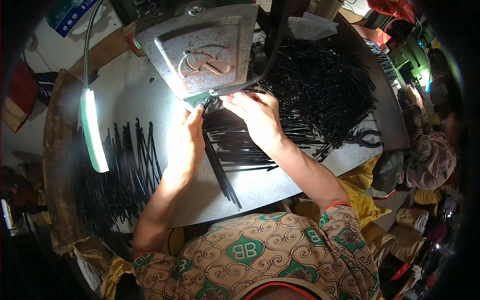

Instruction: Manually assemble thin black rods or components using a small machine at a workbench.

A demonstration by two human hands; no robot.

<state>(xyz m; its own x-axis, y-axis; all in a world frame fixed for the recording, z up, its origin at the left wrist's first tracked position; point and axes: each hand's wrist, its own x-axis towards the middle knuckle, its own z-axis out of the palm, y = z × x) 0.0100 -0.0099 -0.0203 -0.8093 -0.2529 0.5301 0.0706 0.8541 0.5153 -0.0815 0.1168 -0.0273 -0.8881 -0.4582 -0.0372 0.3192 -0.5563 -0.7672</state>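
My left hand (pixel 187 140) is closed at the lower tip of a metal machine head (pixel 165 65) that has a raised umbrella shape on its cover. A narrow bundle of thin black rods (pixel 218 167) runs from its fingers down toward the table's near edge. My right hand (pixel 257 117) is pinched on the other side of the tip, with a thin dark rod partly showing at its fingers. Both sets of fingertips meet close to the small working point, where the details are too small to make out. Under the right wrist lie more black rods (pixel 235 145) side by side.
A big tangled heap of black rods (pixel 320 85) covers the table's right side; black-handled pliers (pixel 367 139) lie beside it. More rods (pixel 120 175) are spread at left, beneath a lit lamp (pixel 94 130). Another person's sleeve (pixel 420 120) shows far right.
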